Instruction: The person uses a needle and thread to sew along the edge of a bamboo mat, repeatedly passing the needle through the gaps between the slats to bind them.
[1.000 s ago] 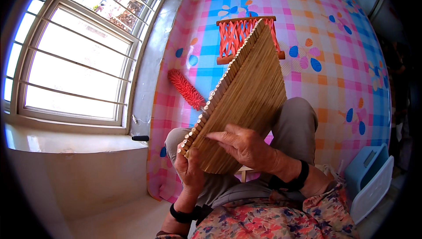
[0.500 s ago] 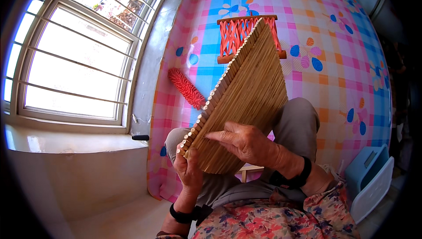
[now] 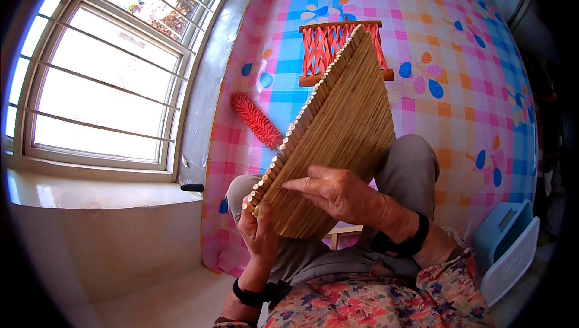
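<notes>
A stiff panel of thin tan stalks [image 3: 338, 123] laid side by side leans up slantwise in front of me across my lap. A row of round, pale cut ends runs along its left edge. My left hand [image 3: 259, 231] is closed on the panel's lower left corner, thumb in front and fingers mostly behind. Against the panel's face, close to that corner, my right hand [image 3: 344, 194] is drawn in with its fingertips pinched toward the left edge. Whatever it pinches is too small to make out. Black bands circle both wrists.
Behind the panel stands a wooden frame laced with red strips [image 3: 310, 50]. A red fluffy duster [image 3: 256, 120] lies to the left on the checked, flowered sheet [image 3: 452, 111]. A barred window [image 3: 108, 86] fills the left side. At the lower right sits a blue bin [image 3: 500, 231].
</notes>
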Demonstrator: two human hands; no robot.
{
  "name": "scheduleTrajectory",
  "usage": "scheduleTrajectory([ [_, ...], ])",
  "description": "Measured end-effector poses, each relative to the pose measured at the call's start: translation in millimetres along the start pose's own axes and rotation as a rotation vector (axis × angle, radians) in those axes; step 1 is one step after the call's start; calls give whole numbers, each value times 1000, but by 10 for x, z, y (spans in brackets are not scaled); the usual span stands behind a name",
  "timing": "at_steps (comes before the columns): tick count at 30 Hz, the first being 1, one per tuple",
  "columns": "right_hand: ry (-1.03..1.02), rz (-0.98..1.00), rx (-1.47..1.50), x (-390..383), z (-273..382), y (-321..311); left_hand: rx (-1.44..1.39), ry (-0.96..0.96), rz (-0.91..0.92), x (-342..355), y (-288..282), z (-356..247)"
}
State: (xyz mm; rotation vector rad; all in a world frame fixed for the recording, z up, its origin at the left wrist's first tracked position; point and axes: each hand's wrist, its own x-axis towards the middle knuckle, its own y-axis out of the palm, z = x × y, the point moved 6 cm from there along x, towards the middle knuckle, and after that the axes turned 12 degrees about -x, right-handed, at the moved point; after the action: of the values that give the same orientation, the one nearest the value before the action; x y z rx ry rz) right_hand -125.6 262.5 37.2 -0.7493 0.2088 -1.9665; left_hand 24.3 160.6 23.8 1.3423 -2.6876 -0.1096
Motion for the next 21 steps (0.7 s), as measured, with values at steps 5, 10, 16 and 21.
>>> scheduleTrajectory([
  [5, 3, 38, -22, 21, 20, -24, 4, 11, -1, 3, 14, -12],
  [10, -1, 24, 5, 12, -1, -15, 15, -2, 1, -4, 21, -20],
  [16, 6, 50, -47, 1, 40, -51, 20, 5, 24, -8, 35, -9],
  [21, 2, 111, -147, -58, 256, -207, 203, 137, 88, -118, 99, -107],
])
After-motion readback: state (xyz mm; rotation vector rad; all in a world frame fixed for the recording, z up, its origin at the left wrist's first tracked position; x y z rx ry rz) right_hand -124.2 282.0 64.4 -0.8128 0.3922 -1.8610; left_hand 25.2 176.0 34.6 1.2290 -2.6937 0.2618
